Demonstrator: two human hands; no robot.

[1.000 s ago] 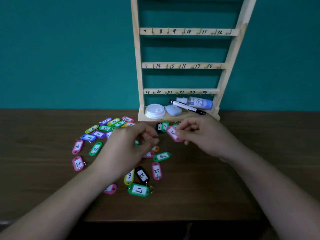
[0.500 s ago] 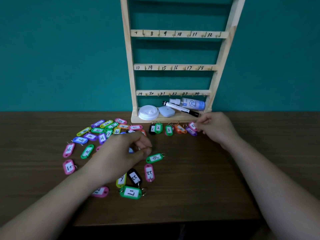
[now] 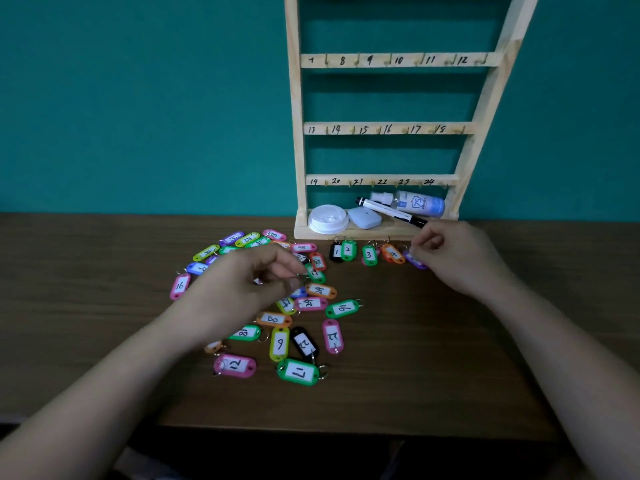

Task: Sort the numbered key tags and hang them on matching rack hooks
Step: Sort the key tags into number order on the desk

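Right hand has reached the row end.
Its fingers pinch purple tag; left hand fingers clamp green tag.

pale wooden hook rack top cropped, purple plastic key tag below it half hidden by pinching right hand, number unreadable, left hand grip unclear

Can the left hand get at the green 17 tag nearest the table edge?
Probably yes: the green 17 tag lies uncovered just nearside of the left hand, whose curled fingers seem busy.
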